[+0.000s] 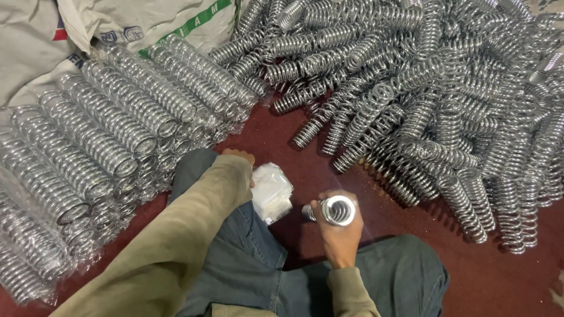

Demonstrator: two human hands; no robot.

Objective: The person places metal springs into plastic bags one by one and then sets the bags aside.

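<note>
Even overhead light – glare on springs [411,88], edges slightly soft.

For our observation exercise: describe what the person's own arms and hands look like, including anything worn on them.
Both arms wear long, loose olive-khaki sleeves with plain cuffs ending at the wrists. The left hand and right hand are bare: no gloves, rings or watch visible. No markings show on the sleeves.
</note>
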